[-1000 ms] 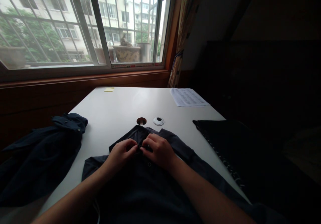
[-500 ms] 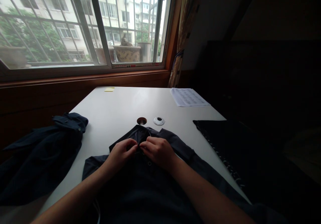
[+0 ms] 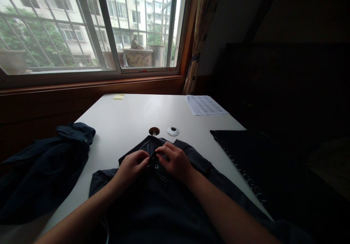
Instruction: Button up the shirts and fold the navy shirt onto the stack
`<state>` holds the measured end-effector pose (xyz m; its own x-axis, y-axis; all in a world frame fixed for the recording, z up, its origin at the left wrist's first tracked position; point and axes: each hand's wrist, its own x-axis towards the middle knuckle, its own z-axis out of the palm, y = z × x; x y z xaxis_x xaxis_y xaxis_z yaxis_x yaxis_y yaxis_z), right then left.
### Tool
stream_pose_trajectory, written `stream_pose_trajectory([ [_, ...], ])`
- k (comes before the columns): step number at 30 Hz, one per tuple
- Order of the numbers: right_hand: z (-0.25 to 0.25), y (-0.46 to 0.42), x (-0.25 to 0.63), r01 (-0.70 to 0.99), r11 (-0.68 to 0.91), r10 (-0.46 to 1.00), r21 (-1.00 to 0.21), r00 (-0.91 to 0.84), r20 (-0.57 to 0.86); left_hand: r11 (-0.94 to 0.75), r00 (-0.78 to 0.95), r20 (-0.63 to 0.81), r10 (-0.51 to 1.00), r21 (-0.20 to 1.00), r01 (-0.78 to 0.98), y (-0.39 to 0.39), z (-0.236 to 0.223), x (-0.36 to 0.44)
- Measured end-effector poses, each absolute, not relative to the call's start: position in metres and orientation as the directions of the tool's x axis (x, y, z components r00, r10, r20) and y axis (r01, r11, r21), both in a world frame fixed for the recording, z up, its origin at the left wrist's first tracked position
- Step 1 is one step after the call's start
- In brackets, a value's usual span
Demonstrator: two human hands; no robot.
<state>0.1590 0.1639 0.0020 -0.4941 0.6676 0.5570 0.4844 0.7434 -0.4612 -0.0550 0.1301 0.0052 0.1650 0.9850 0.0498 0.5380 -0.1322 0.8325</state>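
Observation:
A dark navy garment [image 3: 153, 200] lies spread over the near part of the table, its collar end pointing away from me. My left hand [image 3: 135, 162] pinches the cloth near the collar, thumb against forefinger. Close beside it, my right hand [image 3: 173, 162] has thumb and fingers curled at the same dark opening, closed on the cloth's edge as far as I can make out. Small pale ring-shaped fasteners show on the garment below the fingers, one of them a snap ring [image 3: 163, 178]. What lies right between the fingertips is too dark to tell.
Another dark blue garment [image 3: 62, 156] is heaped at the table's left edge. On the right lies dark cloth [image 3: 246, 153] with a row of light marks. The white table [image 3: 131, 114] also bears printed papers [image 3: 206, 105], a yellow note [image 3: 118, 97], a cable hole [image 3: 154, 131] and a white ring cover [image 3: 172, 131].
My right hand's fingers closed in toward the left fingertips, then drew slightly up and apart, uncovering another ring fastener. My left hand keeps nearly the same place and pinch.

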Motion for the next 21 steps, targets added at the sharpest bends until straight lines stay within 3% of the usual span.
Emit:
stream_pose_trajectory([
  [11,-0.005,0.174,0.158,0.479,0.750,0.662,-0.457,-0.542,0.518,-0.273,0.200,0.189,0.961,0.743,0.611,0.125,0.010,-0.051],
  [17,-0.007,0.176,0.158,0.474,0.756,0.654,-0.452,-0.579,0.486,-0.420,0.212,0.410,0.887,0.526,0.739,0.124,0.002,-0.054],
  [21,-0.008,0.177,0.159,0.493,0.747,0.664,-0.445,-0.581,0.471,-0.436,0.284,0.375,0.882,0.427,0.792,0.125,-0.006,-0.056],
])
